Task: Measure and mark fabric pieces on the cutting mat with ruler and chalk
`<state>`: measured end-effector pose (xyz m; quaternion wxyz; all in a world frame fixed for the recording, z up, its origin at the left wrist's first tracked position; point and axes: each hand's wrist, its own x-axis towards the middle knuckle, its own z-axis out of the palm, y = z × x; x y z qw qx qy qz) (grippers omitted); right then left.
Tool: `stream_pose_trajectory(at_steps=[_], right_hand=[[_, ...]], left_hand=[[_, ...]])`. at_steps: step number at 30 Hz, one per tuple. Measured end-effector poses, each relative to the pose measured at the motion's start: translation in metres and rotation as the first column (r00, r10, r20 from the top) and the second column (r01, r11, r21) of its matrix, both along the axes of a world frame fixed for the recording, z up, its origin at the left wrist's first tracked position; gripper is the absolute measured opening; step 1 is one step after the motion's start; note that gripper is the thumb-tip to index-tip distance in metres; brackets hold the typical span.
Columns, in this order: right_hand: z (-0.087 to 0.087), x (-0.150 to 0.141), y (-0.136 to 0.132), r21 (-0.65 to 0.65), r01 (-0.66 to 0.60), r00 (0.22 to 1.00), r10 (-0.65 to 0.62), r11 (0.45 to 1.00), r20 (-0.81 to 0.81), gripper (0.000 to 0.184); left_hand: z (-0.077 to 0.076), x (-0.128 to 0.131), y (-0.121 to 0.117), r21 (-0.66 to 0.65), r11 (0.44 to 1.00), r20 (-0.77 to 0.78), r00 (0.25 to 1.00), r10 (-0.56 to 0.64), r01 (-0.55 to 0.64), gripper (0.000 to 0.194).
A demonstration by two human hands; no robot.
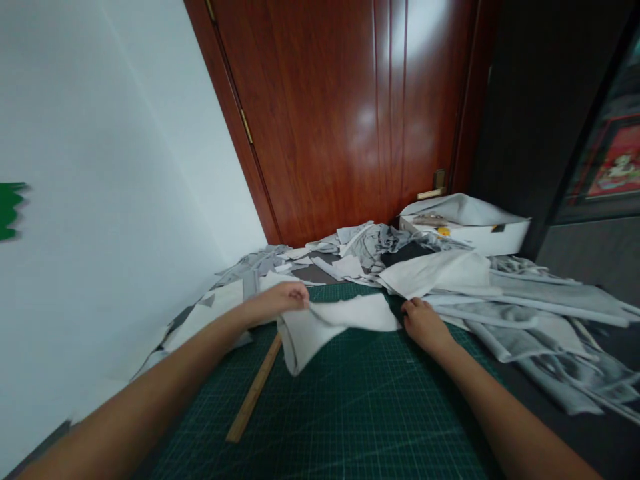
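A pale piece of fabric stretches between my two hands, above the green cutting mat. My left hand pinches its upper left edge between thumb and fingers. Below that grip, the left part of the cloth curls over and hangs in a fold. At the cloth's right corner, my right hand is closed with its fingers curled on the edge; the exact grip is partly hidden. A wooden ruler lies slanted on the mat, its far end just under the hanging fold.
To the right, grey and white fabric pieces lie in a heap. Scraps pile along the back and left wall. A white box with cloth over it stands at the back right, before a brown wooden door.
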<state>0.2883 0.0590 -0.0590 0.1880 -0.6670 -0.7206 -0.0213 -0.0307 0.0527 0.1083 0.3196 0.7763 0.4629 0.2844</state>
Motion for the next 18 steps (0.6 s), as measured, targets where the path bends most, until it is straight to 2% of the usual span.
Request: stream_pose_trajectory(at_steps=[1, 2, 3, 5, 7, 9, 11, 13, 14, 16, 18], right_hand=[[0.001, -0.001, -0.001, 0.001, 0.005, 1.0, -0.005, 1.0, 0.002, 0.028], [0.002, -0.002, -0.001, 0.002, 0.01, 1.0, -0.01, 1.0, 0.0, 0.027], [0.003, -0.003, -0.002, 0.007, 0.014, 1.0, -0.014, 1.0, -0.007, 0.027], [0.006, -0.004, -0.003, 0.038, 0.014, 0.999, -0.013, 0.999, -0.047, 0.025], [0.011, -0.006, -0.005, 0.111, -0.025, 0.991, 0.039, 0.993, -0.127, 0.025], [0.017, -0.009, -0.009, 0.203, -0.153, 0.958, 0.195, 0.967, -0.208, 0.024], [0.021, -0.015, -0.014, 0.253, -0.355, 0.876, 0.414, 0.9, -0.245, 0.03], [0.024, -0.023, -0.02, 0.246, -0.519, 0.78, 0.571, 0.819, -0.256, 0.043], [0.024, -0.026, -0.022, 0.229, -0.564, 0.75, 0.608, 0.794, -0.26, 0.045], [0.024, -0.032, -0.024, 0.193, -0.596, 0.738, 0.626, 0.78, -0.251, 0.036], [0.023, -0.033, -0.024, 0.173, -0.591, 0.757, 0.616, 0.788, -0.218, 0.025]], left_hand=[[-0.013, 0.002, -0.002, -0.042, 0.997, -0.09, 0.994, -0.061, 0.058, 0.017], [-0.025, 0.003, -0.002, -0.052, 0.99, -0.26, 0.955, -0.143, 0.133, 0.012], [-0.033, 0.003, -0.002, -0.045, 0.986, -0.369, 0.914, -0.167, 0.162, 0.009], [-0.042, 0.003, 0.003, 0.018, 0.99, -0.443, 0.889, -0.118, 0.141, 0.005], [-0.042, 0.004, 0.008, 0.094, 0.994, -0.375, 0.927, -0.013, 0.052, 0.008], [-0.038, 0.009, 0.008, 0.095, 0.995, -0.25, 0.968, 0.035, -0.011, 0.014], [-0.034, 0.017, 0.001, 0.01, 1.0, -0.124, 0.992, -0.006, 0.008, 0.022], [-0.033, 0.026, -0.01, -0.132, 0.986, -0.025, 0.994, -0.11, 0.106, 0.03], [-0.033, 0.03, -0.014, -0.212, 0.962, 0.014, 0.985, -0.172, 0.171, 0.033], [-0.036, 0.033, -0.016, -0.303, 0.92, 0.079, 0.969, -0.234, 0.247, 0.038], [-0.042, 0.028, -0.01, -0.285, 0.942, 0.048, 0.984, -0.171, 0.177, 0.036]])
